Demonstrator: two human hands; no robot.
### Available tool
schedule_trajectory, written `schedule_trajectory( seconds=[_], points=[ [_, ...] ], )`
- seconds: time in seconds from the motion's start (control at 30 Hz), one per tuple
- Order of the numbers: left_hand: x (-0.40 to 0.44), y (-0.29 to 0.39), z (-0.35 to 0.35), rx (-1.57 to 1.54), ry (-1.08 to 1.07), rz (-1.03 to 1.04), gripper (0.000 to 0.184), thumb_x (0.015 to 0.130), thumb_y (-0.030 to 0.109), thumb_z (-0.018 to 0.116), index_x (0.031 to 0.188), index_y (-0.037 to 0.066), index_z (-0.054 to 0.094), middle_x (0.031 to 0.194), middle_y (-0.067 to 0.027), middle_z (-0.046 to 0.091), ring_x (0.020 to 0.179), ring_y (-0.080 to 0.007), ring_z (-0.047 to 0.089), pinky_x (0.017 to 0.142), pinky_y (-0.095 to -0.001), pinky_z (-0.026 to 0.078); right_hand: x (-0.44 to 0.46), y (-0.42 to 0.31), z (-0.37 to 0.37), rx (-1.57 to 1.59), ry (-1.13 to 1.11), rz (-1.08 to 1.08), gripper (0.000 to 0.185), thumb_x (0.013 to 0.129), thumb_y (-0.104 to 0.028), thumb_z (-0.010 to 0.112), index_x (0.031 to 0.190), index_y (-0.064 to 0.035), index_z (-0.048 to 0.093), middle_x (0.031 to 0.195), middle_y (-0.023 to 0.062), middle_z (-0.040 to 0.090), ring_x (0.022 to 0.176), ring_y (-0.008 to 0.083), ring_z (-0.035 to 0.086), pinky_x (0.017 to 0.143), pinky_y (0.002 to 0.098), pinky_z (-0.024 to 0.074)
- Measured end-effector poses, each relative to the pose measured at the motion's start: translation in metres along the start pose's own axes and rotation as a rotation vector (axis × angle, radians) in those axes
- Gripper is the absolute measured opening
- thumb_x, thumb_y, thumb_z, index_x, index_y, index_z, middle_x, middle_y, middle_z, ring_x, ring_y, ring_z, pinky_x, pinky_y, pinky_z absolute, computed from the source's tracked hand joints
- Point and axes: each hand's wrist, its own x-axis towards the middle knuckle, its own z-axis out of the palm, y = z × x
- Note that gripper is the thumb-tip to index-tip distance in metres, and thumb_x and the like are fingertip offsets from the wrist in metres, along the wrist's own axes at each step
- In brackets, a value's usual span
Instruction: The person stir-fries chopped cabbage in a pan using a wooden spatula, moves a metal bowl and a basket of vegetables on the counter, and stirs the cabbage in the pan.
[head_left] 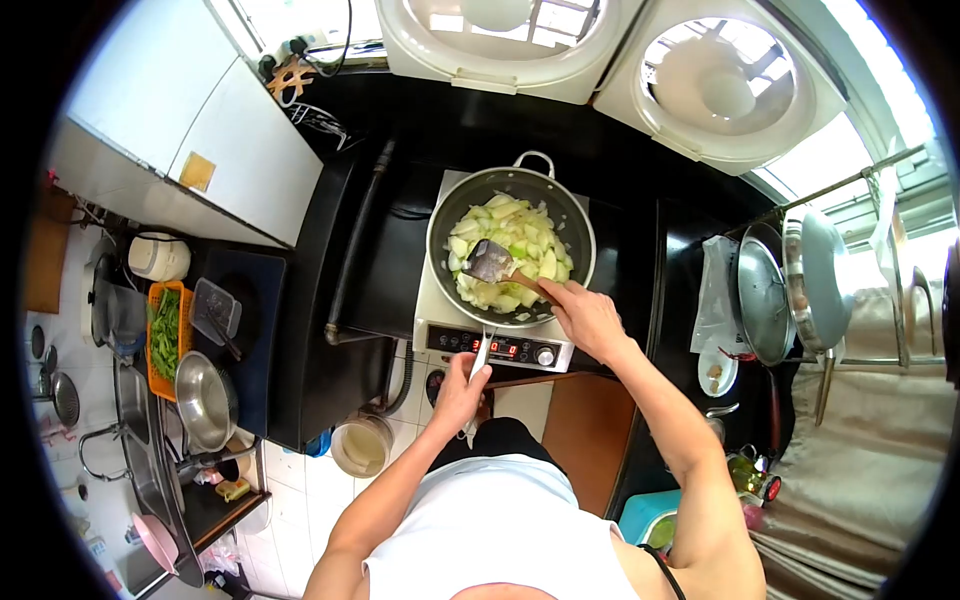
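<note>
A deep frying pan (437,262) stands on an induction cooker (428,335) whose red digits are lit. Pale green and white chopped vegetable pieces (520,228) fill much of the pan. My left hand (461,392) is closed around the pan's long handle (484,350), below the cooker's front edge. My right hand (588,318) grips the wooden handle of a spatula (490,262) at the pan's lower right rim. The spatula's dark, broad blade lies among the pieces, with a few bits on it. The fingertips of my right hand are partly hidden.
Pans and lids (820,270) hang on a rail at the right. At the left are an orange basket (165,340) of green leaves, a steel bowl (206,402) and a sink (132,405). A bucket (361,446) stands on the floor. Two white range-hood openings (720,80) are above.
</note>
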Motion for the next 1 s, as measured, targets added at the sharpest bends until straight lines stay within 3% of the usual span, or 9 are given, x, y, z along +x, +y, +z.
schedule_trajectory(
  seconds=[0.07,0.13,0.23,0.33,0.4,0.5,0.6,0.73,1.0],
  points=[
    [-0.008,0.016,0.000,0.372,0.227,0.368,0.055,0.103,0.037,0.067,0.138,-0.001,0.050,0.115,-0.0168,0.063,0.100,-0.0246,0.066,0.090,-0.0398,0.054,-0.012,-0.003,-0.006,0.134,0.055,0.078,0.047,0.096,-0.010,0.064,0.142,-0.0171,0.062,0.099,0.0182,0.070,0.091,0.0422,0.070,0.080,0.0510,0.0575],
    [-0.011,0.057,0.004,0.324,0.150,0.316,0.056,0.103,0.038,0.067,0.139,-0.002,0.050,0.133,-0.0206,0.059,0.122,-0.0278,0.060,0.105,-0.0409,0.048,-0.020,-0.004,-0.010,0.171,0.053,0.105,0.043,0.098,-0.009,0.063,0.141,-0.0113,0.063,0.103,0.0198,0.072,0.095,0.0419,0.071,0.084,0.0495,0.0575],
    [0.009,0.078,0.028,-0.324,-0.163,0.120,0.063,0.109,0.040,0.058,0.154,-0.001,0.041,0.152,-0.0206,0.050,0.142,-0.0293,0.051,0.117,-0.0409,0.042,-0.026,-0.016,-0.022,0.399,0.225,0.161,0.038,0.102,-0.009,0.061,0.140,-0.0019,0.061,0.114,0.0250,0.073,0.104,0.0406,0.072,0.089,0.0435,0.0571],
    [0.040,0.089,0.059,-0.775,-0.266,-0.129,0.074,0.109,0.047,0.056,0.158,-0.003,0.032,0.158,-0.0258,0.043,0.148,-0.0301,0.045,0.121,-0.0425,0.039,-0.030,-0.037,-0.045,0.430,0.323,0.191,0.039,0.103,-0.009,0.059,0.142,-0.0017,0.058,0.115,0.0285,0.071,0.104,0.0469,0.069,0.088,0.0516,0.0549],
    [0.058,0.094,0.070,-0.843,-0.300,-0.183,0.081,0.109,0.051,0.055,0.160,-0.004,0.026,0.164,-0.0297,0.033,0.152,-0.0317,0.040,0.123,-0.0420,0.037,-0.034,-0.048,-0.042,0.434,0.386,0.198,0.038,0.103,-0.005,0.059,0.141,0.0010,0.060,0.113,0.0273,0.073,0.105,0.0410,0.073,0.088,0.0415,0.0565],
    [0.085,0.094,0.102,-0.940,-0.245,-0.300,0.075,0.108,0.052,0.057,0.154,-0.003,0.039,0.152,-0.0217,0.051,0.138,-0.0273,0.053,0.116,-0.0401,0.044,-0.025,-0.042,0.035,0.318,0.272,0.298,0.036,0.103,-0.010,0.048,0.133,0.0053,0.060,0.104,0.0320,0.067,0.094,0.0523,0.068,0.081,0.0600,0.0552],
    [0.084,0.084,0.108,-0.805,-0.257,-0.216,0.062,0.105,0.054,0.060,0.138,0.002,0.058,0.129,-0.0103,0.067,0.117,-0.0203,0.065,0.099,-0.0401,0.053,-0.023,-0.034,0.054,0.322,0.179,0.288,0.031,0.101,-0.013,0.047,0.115,0.0084,0.063,0.102,0.0371,0.068,0.095,0.0540,0.068,0.079,0.0622,0.0550],
    [0.066,0.105,0.091,-0.788,-0.398,-0.189,0.065,0.106,0.055,0.059,0.144,0.004,0.055,0.137,-0.0066,0.065,0.128,-0.0160,0.059,0.111,-0.0381,0.045,-0.023,-0.030,0.047,0.396,0.224,0.319,0.032,0.103,-0.016,0.048,0.123,0.0024,0.065,0.098,0.0329,0.071,0.094,0.0518,0.069,0.079,0.0578,0.0556],
    [0.066,0.090,0.061,-0.882,-0.444,-0.179,0.114,0.101,0.067,0.057,0.163,-0.012,0.003,0.168,-0.0307,0.024,0.157,-0.0342,0.030,0.127,-0.0458,0.030,-0.033,-0.088,-0.043,0.412,0.367,0.373,0.041,0.103,-0.010,0.057,0.143,0.0009,0.059,0.102,0.0230,0.076,0.076,0.0379,0.068,0.076,0.0458,0.0552]
  ],
)
